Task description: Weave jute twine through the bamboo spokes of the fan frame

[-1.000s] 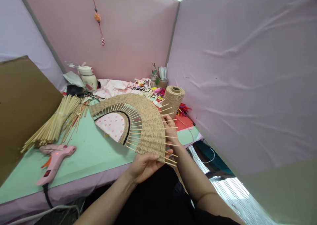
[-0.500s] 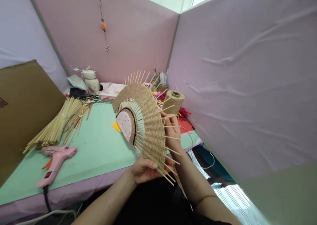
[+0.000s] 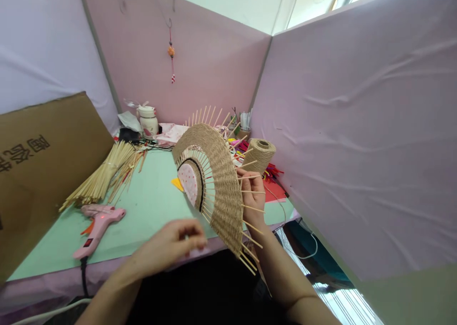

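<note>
A half-round woven twine fan (image 3: 226,187) with thin sticks poking out around its outer edge stands tilted over the table's front edge. At its centre sits a pink dotted fabric half-circle (image 3: 187,182) bordered by a dark cord, with a yellow pointed piece (image 3: 176,185) beside it. My right hand (image 3: 254,191) grips the fan at its right edge among the sticks, its fingertips partly hidden behind the weave. Apart from the fan, my left hand (image 3: 178,239) hovers to its lower left, fingers loosely bent, thumb apart, holding nothing.
A pink glue gun (image 3: 100,225) with its light on lies at the left, near a bundle of thin sticks (image 3: 103,172) and a cardboard box (image 3: 53,148). Behind the fan stand a twine spool (image 3: 260,154) and a white bottle (image 3: 147,122). Walls enclose the table's back and right.
My left hand has let go of the fan's lower end and moved left. My right hand still holds the fan. The view has shifted, so the scene sits farther right.
</note>
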### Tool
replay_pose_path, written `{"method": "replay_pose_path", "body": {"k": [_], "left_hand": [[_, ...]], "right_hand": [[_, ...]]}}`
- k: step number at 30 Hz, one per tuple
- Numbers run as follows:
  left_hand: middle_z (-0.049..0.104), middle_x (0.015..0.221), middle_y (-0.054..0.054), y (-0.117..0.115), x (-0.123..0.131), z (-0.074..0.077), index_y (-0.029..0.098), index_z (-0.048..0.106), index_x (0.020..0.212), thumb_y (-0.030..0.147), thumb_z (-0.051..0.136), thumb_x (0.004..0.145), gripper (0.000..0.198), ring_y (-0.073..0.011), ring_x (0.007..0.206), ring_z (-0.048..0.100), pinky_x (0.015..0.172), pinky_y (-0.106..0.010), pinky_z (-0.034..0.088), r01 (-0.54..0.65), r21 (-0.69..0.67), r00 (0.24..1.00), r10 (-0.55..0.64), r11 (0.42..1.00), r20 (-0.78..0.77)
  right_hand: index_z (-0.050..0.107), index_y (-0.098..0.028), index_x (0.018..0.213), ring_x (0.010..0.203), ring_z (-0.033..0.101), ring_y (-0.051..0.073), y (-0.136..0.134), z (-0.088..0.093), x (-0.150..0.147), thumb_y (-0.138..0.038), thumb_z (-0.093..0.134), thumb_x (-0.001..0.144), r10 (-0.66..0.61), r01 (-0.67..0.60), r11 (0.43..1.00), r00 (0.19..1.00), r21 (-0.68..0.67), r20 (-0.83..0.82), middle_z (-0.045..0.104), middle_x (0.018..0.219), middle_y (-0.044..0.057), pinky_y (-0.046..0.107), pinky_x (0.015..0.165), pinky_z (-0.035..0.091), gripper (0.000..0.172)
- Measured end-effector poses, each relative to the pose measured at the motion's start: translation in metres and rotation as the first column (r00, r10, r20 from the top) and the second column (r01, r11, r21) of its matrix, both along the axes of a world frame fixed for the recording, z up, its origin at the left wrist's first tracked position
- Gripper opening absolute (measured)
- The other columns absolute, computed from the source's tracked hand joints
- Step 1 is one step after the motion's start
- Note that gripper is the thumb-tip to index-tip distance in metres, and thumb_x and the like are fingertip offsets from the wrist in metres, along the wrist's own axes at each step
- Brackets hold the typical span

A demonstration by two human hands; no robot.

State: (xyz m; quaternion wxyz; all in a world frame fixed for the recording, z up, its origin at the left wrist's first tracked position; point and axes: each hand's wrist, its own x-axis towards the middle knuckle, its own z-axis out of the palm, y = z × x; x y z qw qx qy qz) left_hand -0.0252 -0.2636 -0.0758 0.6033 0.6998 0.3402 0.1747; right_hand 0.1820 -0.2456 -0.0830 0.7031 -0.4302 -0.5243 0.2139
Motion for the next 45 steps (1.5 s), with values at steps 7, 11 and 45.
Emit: {"method": "replay_pose_path", "body": {"k": [7,11,45], "left_hand": [[0.049,0.119,-0.007,0.012,0.05,0.043,0.025,0.061,0.113,0.026,0.066,0.077,0.037,-0.0219,0.114,0.047,0.096,-0.034,0.041,-0.519,0.536,0.839,0.279,0.666,0.467],[0.044,0.115,-0.008,0.011,0.066,0.032,0.023,0.06,0.111,0.022,0.066,0.076,0.035,-0.0234,0.117,0.043,0.103,-0.037,0.034,-0.551,0.578,0.828,0.309,0.602,0.467],[0.051,0.103,-0.005,0.001,0.064,0.014,0.023,0.05,0.112,0.002,0.051,0.071,0.045,-0.0183,0.094,0.05,0.082,-0.033,0.044,-0.599,0.611,0.8,0.348,0.518,0.489]], "right_hand": [[0.047,-0.024,0.081,0.092,0.062,0.018,-0.009,0.011,-0.006,-0.033,0.05,0.09,0.112,-0.117,0.992,0.987,0.046,0.113,0.065,0.098,0.005,0.033,0.079,0.049,0.014],[0.054,-0.023,0.076,0.088,0.06,0.018,-0.012,0.018,0.002,-0.032,0.054,0.088,0.086,-0.092,0.996,0.953,0.007,0.291,0.063,0.086,0.004,0.03,0.074,0.048,0.015],[0.055,-0.02,0.084,0.064,0.052,0.011,0.023,0.038,0.001,-0.029,0.061,0.084,-0.081,0.061,0.996,0.925,0.066,0.371,0.057,0.076,-0.002,0.024,0.06,0.044,0.01]]}}
